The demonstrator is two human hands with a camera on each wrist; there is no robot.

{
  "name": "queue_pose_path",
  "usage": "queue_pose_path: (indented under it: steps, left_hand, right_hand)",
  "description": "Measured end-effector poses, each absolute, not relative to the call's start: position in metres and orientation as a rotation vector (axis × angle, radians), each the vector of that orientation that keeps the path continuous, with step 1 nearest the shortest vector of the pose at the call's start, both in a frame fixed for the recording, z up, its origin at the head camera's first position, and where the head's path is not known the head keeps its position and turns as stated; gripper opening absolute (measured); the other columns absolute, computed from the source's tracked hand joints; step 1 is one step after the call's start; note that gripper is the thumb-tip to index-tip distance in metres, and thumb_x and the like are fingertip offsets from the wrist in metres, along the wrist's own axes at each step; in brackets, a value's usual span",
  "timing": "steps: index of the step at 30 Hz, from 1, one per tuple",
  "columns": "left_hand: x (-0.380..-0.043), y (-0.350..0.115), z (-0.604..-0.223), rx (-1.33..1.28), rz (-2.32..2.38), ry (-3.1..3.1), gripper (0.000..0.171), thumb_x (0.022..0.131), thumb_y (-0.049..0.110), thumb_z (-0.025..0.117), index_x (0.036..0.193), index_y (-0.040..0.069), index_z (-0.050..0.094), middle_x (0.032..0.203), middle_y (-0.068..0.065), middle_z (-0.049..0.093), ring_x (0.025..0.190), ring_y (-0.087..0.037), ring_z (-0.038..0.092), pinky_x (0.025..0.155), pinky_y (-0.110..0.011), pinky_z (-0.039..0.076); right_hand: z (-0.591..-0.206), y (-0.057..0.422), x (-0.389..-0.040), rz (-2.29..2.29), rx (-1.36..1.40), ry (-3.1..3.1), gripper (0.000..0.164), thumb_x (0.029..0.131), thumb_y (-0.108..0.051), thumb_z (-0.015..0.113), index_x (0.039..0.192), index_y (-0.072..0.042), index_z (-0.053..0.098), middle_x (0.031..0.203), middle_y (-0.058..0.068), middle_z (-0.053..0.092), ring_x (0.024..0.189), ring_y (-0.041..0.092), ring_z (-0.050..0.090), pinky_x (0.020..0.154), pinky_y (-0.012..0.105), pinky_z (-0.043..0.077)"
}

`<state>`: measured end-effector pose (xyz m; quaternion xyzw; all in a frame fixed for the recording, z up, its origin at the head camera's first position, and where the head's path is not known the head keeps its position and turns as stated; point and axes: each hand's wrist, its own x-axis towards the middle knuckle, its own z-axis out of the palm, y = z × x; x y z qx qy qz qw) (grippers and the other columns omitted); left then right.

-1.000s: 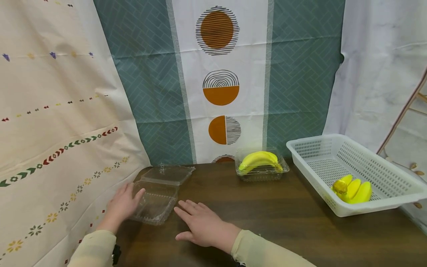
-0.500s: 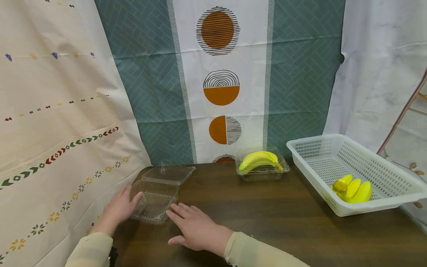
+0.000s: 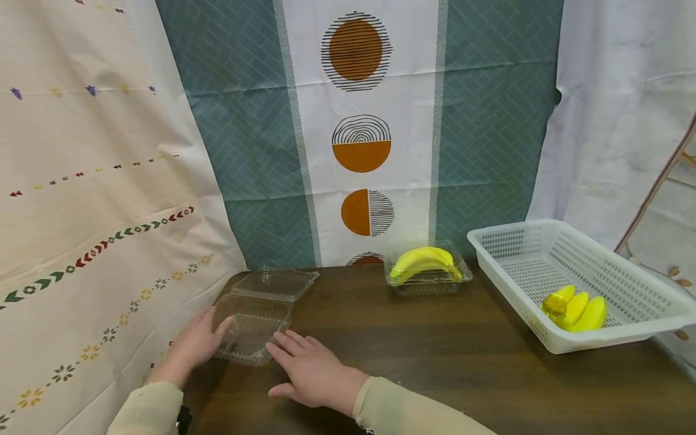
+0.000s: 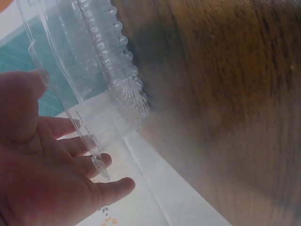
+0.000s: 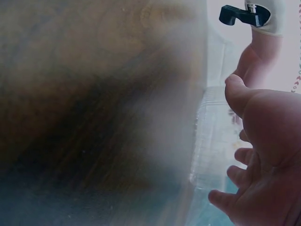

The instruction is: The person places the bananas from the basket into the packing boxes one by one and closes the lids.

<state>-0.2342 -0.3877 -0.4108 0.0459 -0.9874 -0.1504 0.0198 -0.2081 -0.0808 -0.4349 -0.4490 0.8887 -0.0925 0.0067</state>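
A clear plastic clamshell box (image 3: 252, 336) stands on the brown table at the left, its lid (image 3: 272, 283) folded back flat behind it. No contents show inside. My left hand (image 3: 194, 345) is at the box's left side with relaxed fingers; in the left wrist view the thumb reaches the rim and the fingers (image 4: 110, 190) spread beside the wall. On the other side, my right hand (image 3: 314, 373) is flat, palm down, with its fingers extended and their tips right at the box's right front corner. The right wrist view shows the fingers (image 5: 221, 197) spread, holding nothing.
A closed clear clamshell (image 3: 426, 289) with a yellow banana (image 3: 421, 262) inside stands at the back. To the right, a white perforated basket (image 3: 505, 296) holds a bunch of small bananas (image 3: 584, 313). Patterned cloths hang behind and at the left.
My right hand has moved left to the box's corner. The left hand has shifted slightly down and left along its side. The box and the bananas stay where they were.
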Motion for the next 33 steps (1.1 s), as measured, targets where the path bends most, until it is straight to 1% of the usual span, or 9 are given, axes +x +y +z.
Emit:
queue_pose_path:
  steps: [8,14,21,25,30,33]
  left_hand:
    - [-0.234,-0.387,-0.411,0.132,-0.466,-3.068,0.086,0.119,0.049,0.045,0.157,-0.026,0.027,0.162,-0.052,0.025,0.149,-0.07,0.029,0.119,-0.078,0.03]
    - [-0.234,-0.387,-0.413,0.143,-0.475,-3.073,0.086,0.118,0.047,0.047,0.159,-0.025,0.026,0.164,-0.052,0.022,0.151,-0.069,0.026,0.12,-0.079,0.028]
    - [-0.231,-0.385,-0.413,0.119,-0.472,-3.087,0.094,0.117,0.057,0.042,0.161,-0.023,0.024,0.165,-0.052,0.018,0.151,-0.069,0.027,0.118,-0.08,0.03]
    - [-0.228,-0.382,-0.413,0.098,-0.469,-3.079,0.092,0.118,0.057,0.043,0.162,-0.022,0.024,0.166,-0.051,0.017,0.151,-0.069,0.026,0.118,-0.08,0.029]
    - [-0.226,-0.378,-0.414,0.093,-0.477,-3.08,0.09,0.118,0.055,0.044,0.164,-0.02,0.024,0.166,-0.049,0.018,0.152,-0.069,0.024,0.118,-0.081,0.027]
    - [-0.225,-0.374,-0.414,0.091,-0.49,-3.091,0.089,0.118,0.054,0.045,0.164,-0.02,0.023,0.167,-0.049,0.018,0.152,-0.068,0.026,0.117,-0.082,0.028]
  right_hand:
    - [-0.437,-0.083,-0.209,-0.28,-1.418,2.781,0.084,0.109,-0.068,0.05,0.177,-0.024,0.028,0.183,-0.001,0.023,0.168,0.016,0.018,0.129,0.043,0.035]
    - [-0.435,-0.083,-0.208,-0.267,-1.425,2.797,0.083,0.109,-0.068,0.05,0.177,-0.023,0.03,0.182,-0.002,0.026,0.168,0.016,0.021,0.128,0.042,0.036]
    - [-0.433,-0.082,-0.209,-0.283,-1.397,2.797,0.083,0.109,-0.067,0.053,0.176,-0.024,0.031,0.181,-0.002,0.029,0.168,0.015,0.021,0.129,0.042,0.035]
    - [-0.433,-0.079,-0.209,-0.264,-1.393,2.808,0.082,0.11,-0.065,0.053,0.176,-0.022,0.032,0.181,-0.001,0.029,0.168,0.016,0.021,0.13,0.042,0.034]
    - [-0.433,-0.074,-0.209,-0.245,-1.396,2.836,0.082,0.109,-0.066,0.054,0.175,-0.022,0.034,0.18,-0.001,0.032,0.167,0.016,0.023,0.129,0.041,0.036]
    - [-0.433,-0.069,-0.208,-0.246,-1.392,2.841,0.082,0.109,-0.067,0.054,0.175,-0.022,0.035,0.18,-0.001,0.032,0.167,0.016,0.023,0.128,0.041,0.036]
